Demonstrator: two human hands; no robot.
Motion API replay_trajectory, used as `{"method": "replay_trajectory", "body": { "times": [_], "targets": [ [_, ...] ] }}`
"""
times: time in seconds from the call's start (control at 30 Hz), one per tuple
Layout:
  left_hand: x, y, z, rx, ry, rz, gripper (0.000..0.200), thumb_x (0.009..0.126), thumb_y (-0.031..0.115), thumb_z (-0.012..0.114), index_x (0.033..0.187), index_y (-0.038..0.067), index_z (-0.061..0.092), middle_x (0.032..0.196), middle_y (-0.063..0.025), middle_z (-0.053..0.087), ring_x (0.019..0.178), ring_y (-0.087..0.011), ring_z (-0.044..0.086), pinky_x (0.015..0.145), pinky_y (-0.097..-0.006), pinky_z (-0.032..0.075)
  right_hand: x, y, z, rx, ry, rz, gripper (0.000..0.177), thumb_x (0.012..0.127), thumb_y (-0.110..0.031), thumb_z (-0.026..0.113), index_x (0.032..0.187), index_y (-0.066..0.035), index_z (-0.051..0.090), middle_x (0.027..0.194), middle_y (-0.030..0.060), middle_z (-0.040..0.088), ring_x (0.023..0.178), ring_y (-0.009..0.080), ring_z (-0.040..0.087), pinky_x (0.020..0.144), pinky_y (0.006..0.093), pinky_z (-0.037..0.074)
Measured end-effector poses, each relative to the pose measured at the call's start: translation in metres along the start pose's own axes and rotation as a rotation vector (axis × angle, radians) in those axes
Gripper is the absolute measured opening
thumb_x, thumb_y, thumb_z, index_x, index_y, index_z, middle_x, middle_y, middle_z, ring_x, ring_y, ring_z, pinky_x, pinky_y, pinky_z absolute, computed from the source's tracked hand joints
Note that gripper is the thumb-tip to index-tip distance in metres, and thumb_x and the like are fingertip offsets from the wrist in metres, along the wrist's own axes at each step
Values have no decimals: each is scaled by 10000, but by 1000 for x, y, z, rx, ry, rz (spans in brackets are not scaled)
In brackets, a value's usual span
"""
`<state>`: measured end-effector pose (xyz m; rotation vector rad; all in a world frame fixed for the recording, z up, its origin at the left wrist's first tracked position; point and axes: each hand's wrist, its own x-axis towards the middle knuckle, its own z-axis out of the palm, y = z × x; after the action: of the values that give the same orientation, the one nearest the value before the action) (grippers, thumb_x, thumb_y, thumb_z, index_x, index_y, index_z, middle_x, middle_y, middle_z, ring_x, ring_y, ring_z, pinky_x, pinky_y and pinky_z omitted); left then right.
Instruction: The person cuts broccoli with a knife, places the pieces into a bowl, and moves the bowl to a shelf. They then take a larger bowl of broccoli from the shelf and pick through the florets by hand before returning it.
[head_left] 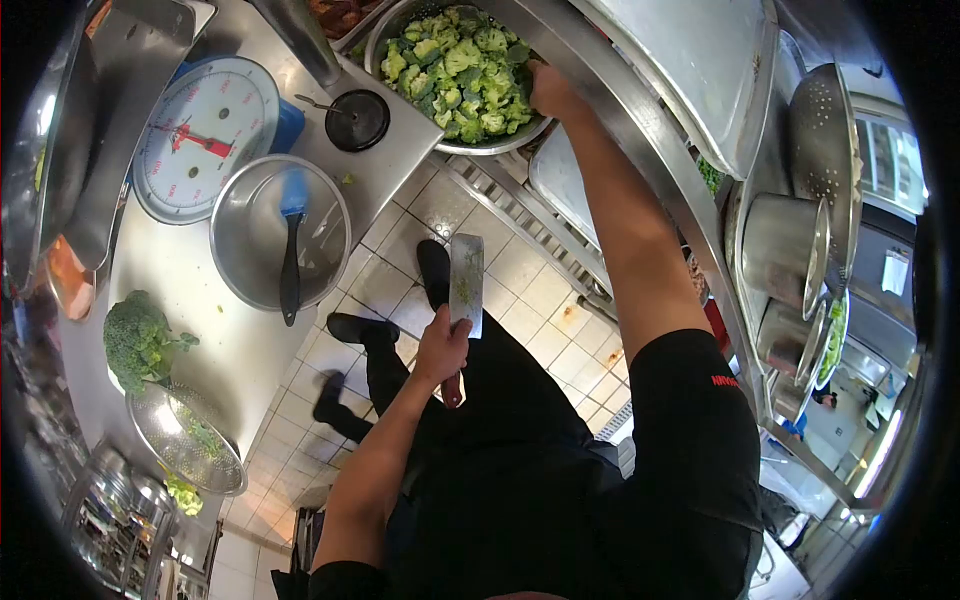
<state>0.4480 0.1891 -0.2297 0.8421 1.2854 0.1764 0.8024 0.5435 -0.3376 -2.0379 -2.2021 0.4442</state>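
Observation:
My left hand (443,348) is closed round the handle of a cleaver (466,285), whose blade points away from me with green bits on it. My right hand (555,91) reaches to the right rim of a large metal bowl (375,45), its fingers bent over the edge beside the broccoli. Cut broccoli florets (460,75) fill this bowl. At the left, a whole broccoli head (137,340) lies on the white work surface (205,300), next to a perforated strainer (170,425) with green scraps.
A dial scale (205,140) and a metal bowl (240,240) holding a blue-headed brush (291,250) stand at the left. A round black lid (357,120) lies on the counter. Metal shelving (640,110) with trays and pots runs along the right. Another person's shoe (328,395) shows below.

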Motion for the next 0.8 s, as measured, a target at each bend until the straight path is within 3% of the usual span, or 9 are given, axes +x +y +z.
{"method": "replay_trajectory", "body": {
  "times": [0.03, 0.13, 0.27, 0.37, 0.53, 0.6, 0.7, 0.8],
  "targets": [
    [1, -2, 1, -5, 2, 2, 242, 959, 233, 552, 1003, 19, 448, 647, -164, 622, 481, -279, 643, 452, -404, 513, -2, -4, -2, -46, -12, 6, 501, 725, 62, 601, 1215, -43, 586, 1020, 218, 656, 970, 347, 646, 870, 406, 506],
    [4, -4, 7, -9, 8, 19, 245, 955, 228, 559, 1018, 18, 450, 671, -186, 640, 483, -289, 650, 453, -409, 520, -22, -13, -21, 355, -74, 97, 456, 744, 56, 611, 1186, -55, 587, 1018, 224, 655, 962, 369, 643, 865, 420, 495],
    [6, 0, 11, -19, 11, 57, 250, 954, 221, 569, 1048, 20, 456, 683, -199, 648, 478, -289, 652, 451, -408, 522, -31, -10, -11, 336, 3, 48, 329, 830, 37, 578, 1139, -74, 599, 1011, 207, 655, 1012, 347, 629, 868, 414, 486],
    [5, 4, 6, -18, 26, 62, 249, 956, 224, 573, 1055, 24, 463, 674, -186, 642, 472, -278, 647, 444, -398, 518, -41, -27, -29, 248, 413, -85, 279, 860, 23, 563, 1126, -55, 603, 1028, 203, 652, 1008, 348, 617, 894, 411, 485],
    [9, 1, 5, -98, 33, 41, 245, 956, 229, 580, 1046, 27, 473, 645, -154, 619, 462, -261, 630, 433, -381, 504, -36, 4, -9, -154, 559, -52, 289, 876, 6, 548, 1152, -48, 616, 1025, 205, 649, 971, 340, 610, 897, 406, 485],
    [10, -1, 8, -128, 32, 68, 245, 956, 232, 579, 1040, 27, 473, 636, -144, 610, 460, -261, 624, 432, -381, 499, -40, 1, 0, -96, 544, -28, 332, 871, 20, 548, 1192, -41, 608, 1025, 184, 641, 959, 312, 610, 888, 395, 489],
    [13, -1, 11, -54, 22, 49, 247, 956, 236, 578, 1030, 27, 470, 643, -156, 616, 472, -273, 635, 437, -386, 503, -54, -46, 1, 288, 388, 16, 461, 844, 69, 568, 1295, -27, 565, 1027, 117, 607, 950, 236, 619, 862, 358, 498],
    [8, 11, 11, -5, 13, 53, 247, 954, 235, 576, 1027, 26, 465, 653, -172, 623, 483, -289, 646, 444, -399, 515, -59, -46, 25, 533, 226, 32, 585, 816, 102, 623, 1375, -18, 503, 1031, 55, 546, 936, 171, 628, 838, 309, 503]
  ]
}}
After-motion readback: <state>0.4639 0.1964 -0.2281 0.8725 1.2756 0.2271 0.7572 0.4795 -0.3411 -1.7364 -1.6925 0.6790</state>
